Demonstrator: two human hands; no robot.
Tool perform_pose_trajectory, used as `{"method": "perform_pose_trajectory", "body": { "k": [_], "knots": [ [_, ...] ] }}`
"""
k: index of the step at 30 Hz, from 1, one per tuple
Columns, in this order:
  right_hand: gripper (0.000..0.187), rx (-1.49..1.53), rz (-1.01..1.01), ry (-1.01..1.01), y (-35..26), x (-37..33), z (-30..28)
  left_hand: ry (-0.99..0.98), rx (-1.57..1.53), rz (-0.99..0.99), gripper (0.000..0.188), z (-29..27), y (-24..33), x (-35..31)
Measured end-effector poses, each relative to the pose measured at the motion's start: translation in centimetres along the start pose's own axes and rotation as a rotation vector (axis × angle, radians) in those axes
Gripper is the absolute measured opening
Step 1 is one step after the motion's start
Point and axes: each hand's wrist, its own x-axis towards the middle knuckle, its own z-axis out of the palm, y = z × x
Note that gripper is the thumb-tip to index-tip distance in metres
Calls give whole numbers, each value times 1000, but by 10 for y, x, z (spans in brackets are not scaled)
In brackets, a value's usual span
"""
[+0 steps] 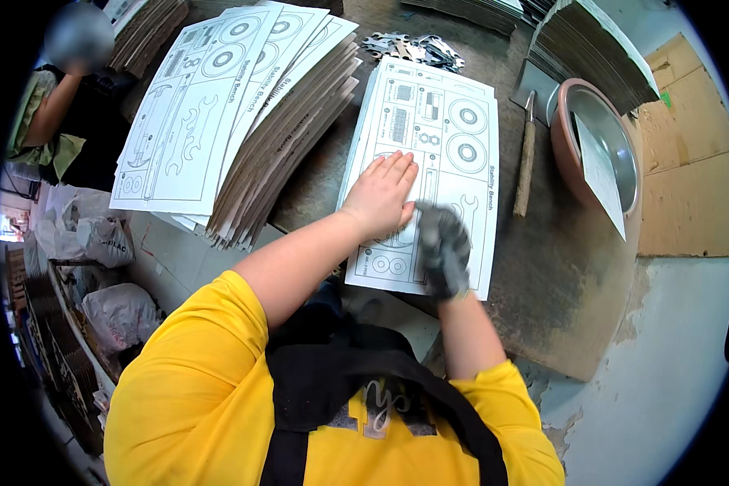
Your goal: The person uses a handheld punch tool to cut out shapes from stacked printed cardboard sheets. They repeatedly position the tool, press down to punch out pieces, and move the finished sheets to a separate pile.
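A white printed sheet [449, 174] with line drawings of wrenches, washers and other parts lies on top of a low stack on the worktable. My bare left hand [383, 194] rests flat on the middle of this sheet, its fingers stretched out and pointing away from me. Just right of it, over the sheet's lower half, is my right hand [444, 247] in a dark grey glove. Motion blurs the gloved fingers, so neither their pose nor anything in them can be made out.
A tall, leaning stack of similar printed cards [194, 105] stands left. Small metal wrench-shaped pieces [413, 50] lie beyond the sheet. To the right are a wooden-handled tool [526, 158] and a pinkish-brown basin [565, 134] with a paper across it. Another person's arm [53, 113] shows far left.
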Motion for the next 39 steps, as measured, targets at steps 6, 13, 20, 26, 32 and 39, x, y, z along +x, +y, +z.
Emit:
{"method": "perform_pose_trajectory", "body": {
  "k": [6,13,20,26,32,39],
  "knots": [
    [16,384,-107,-79,-3,-98,-6,-45,21,-16,56,-4,7,-1],
    [37,380,73,352,-24,-97,-32,-120,-80,56,66,-15,16,-17],
    [33,568,-336,403,-35,-108,-91,-198,112,300,52,-37,75,-71],
    [33,540,-456,609,-59,-106,-127,309,30,133,28,-187,46,-44],
    [34,678,-435,572,-66,-91,-112,743,-1272,-422,28,-256,-11,-81],
    [36,750,-375,406,-55,-67,-92,1018,-1413,-496,32,-275,-39,-124]
  ]
}}
